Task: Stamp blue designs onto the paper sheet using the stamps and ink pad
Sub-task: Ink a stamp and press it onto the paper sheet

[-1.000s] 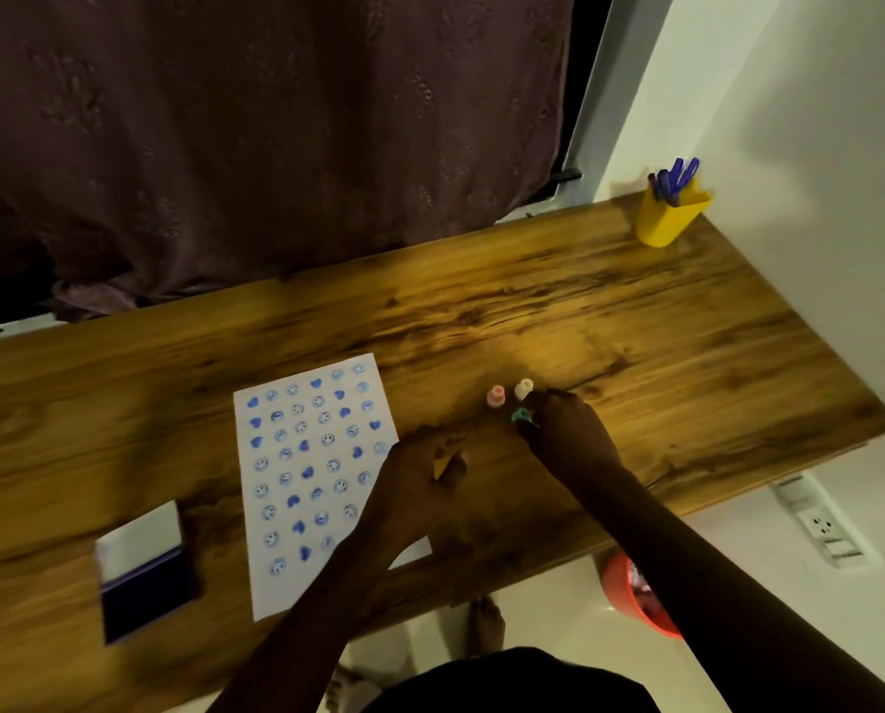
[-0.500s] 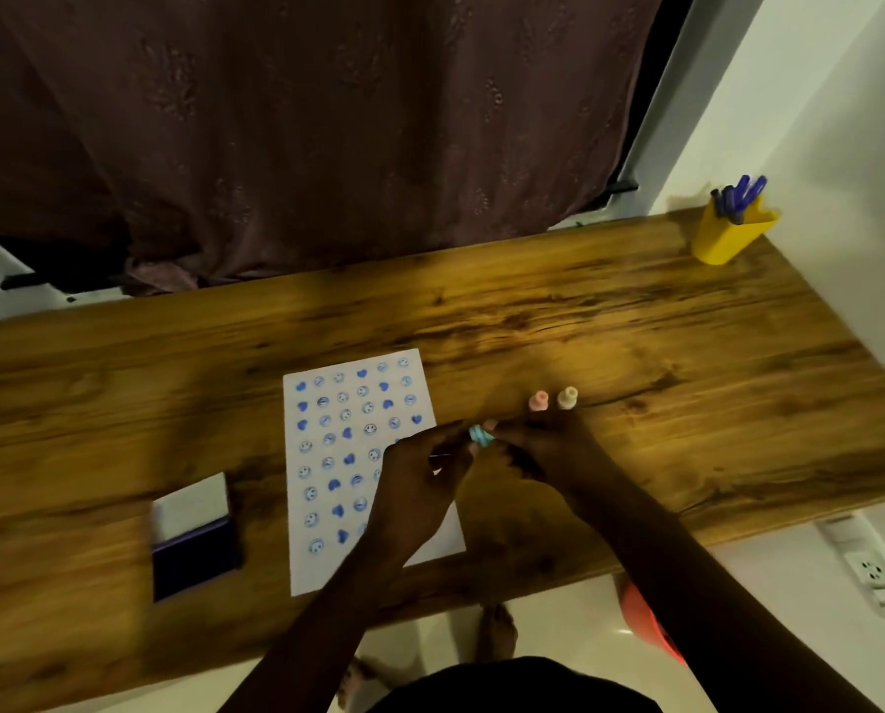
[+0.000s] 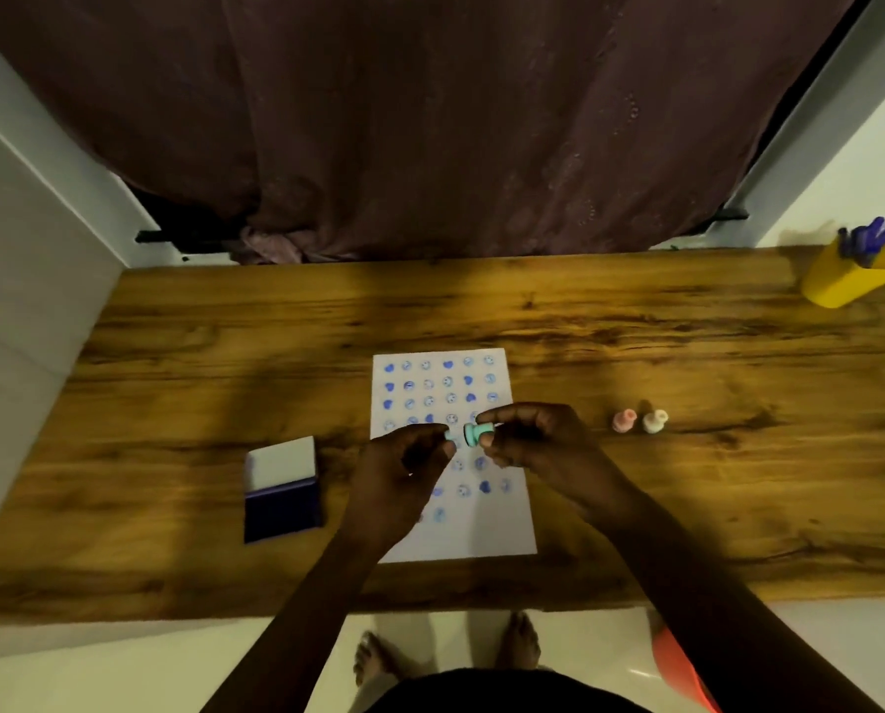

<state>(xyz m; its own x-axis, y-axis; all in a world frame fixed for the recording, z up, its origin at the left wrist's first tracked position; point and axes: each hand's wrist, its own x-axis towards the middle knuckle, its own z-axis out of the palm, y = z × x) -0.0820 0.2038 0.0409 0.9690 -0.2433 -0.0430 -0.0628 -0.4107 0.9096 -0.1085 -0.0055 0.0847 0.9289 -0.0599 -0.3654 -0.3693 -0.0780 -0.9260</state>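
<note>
A white paper sheet [image 3: 486, 527] covered with rows of blue hearts and smiley prints lies in the middle of the wooden table [image 3: 687, 506]. Above it my right hand [image 3: 538, 440] pinches a small teal stamp [image 3: 477, 433] held sideways. My left hand [image 3: 399, 481] pinches a small teal cap-like piece [image 3: 450, 437] right at the stamp's end. The open ink pad [image 3: 281, 506], dark blue with its white lid folded back, sits left of the sheet. A pink stamp [image 3: 624, 420] and a white stamp [image 3: 655, 420] stand upright to the right of the sheet.
A yellow cup [image 3: 841, 285] of blue pens stands at the table's far right corner. A dark curtain [image 3: 430, 120] hangs behind the table. Bare feet and an orange bin [image 3: 679, 666] are on the floor below the near edge.
My right hand took the teal stamp from beside the pink and white stamps and carried it left over the sheet. My left hand met it and now pinches its end piece.
</note>
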